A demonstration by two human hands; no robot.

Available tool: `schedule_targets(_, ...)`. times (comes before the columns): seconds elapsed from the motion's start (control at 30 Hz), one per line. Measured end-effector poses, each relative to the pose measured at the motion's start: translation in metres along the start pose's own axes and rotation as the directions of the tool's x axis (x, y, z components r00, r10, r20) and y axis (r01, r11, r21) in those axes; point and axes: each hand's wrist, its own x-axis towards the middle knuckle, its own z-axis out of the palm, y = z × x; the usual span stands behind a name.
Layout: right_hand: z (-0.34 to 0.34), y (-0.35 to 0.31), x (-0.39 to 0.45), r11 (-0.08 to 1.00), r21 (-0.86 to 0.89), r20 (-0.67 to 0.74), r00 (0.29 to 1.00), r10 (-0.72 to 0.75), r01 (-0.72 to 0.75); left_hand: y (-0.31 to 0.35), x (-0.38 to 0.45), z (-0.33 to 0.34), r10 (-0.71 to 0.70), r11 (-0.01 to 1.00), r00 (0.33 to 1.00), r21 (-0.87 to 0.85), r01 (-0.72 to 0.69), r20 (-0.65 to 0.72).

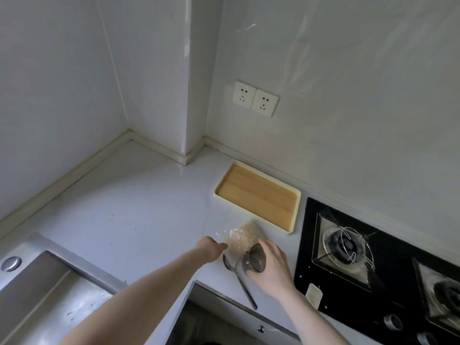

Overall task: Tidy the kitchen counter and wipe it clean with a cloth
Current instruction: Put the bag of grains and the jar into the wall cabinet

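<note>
A clear plastic bag of pale grains lies on the white counter, just in front of the yellow tray. My left hand pinches the bag at its left side. My right hand grips a small dark glass cup, tilted on its side with its mouth toward the bag. A metal spoon lies on the counter between my hands, its handle pointing toward the front edge. A few crumbs speckle the counter to the left.
A yellow tray with a wooden inset sits against the back wall. A black gas hob fills the right. A steel sink lies at the left. Two wall sockets are above the tray. A drawer front is below.
</note>
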Motion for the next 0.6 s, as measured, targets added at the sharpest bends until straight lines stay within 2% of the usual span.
schedule_targets(0.13, 0.007, 0.013, -0.002, 1.0, 0.002, 0.031, 0.999, 0.015, -0.015, 0.005, 0.019, 0.016, 0.002, 0.999, 0.999, -0.046, -0.004, -0.049)
schedule_targets(0.3, 0.012, 0.023, -0.001, 0.999, -0.028, 0.02, 0.999, 0.035, -0.034, 0.02, 0.018, 0.025, 0.093, 0.994, 0.981, -0.032, -0.1, -0.171)
schedule_targets(0.43, 0.007, 0.023, 0.001, 0.998, -0.024, 0.024, 0.998, 0.05, -0.049, 0.05, 0.001, 0.016, 0.27, 0.958, 0.918, -0.014, -0.286, -0.291)
schedule_targets(0.53, -0.002, 0.017, -0.003, 0.999, -0.001, 0.022, 0.998, 0.052, -0.052, 0.071, -0.018, -0.002, 0.397, 0.917, 0.859, 0.086, -0.391, -0.323)
schedule_targets(0.6, -0.012, 0.011, -0.007, 0.999, 0.025, 0.013, 0.999, 0.043, -0.043, 0.078, -0.031, -0.019, 0.48, 0.877, 0.811, 0.22, -0.428, -0.335)
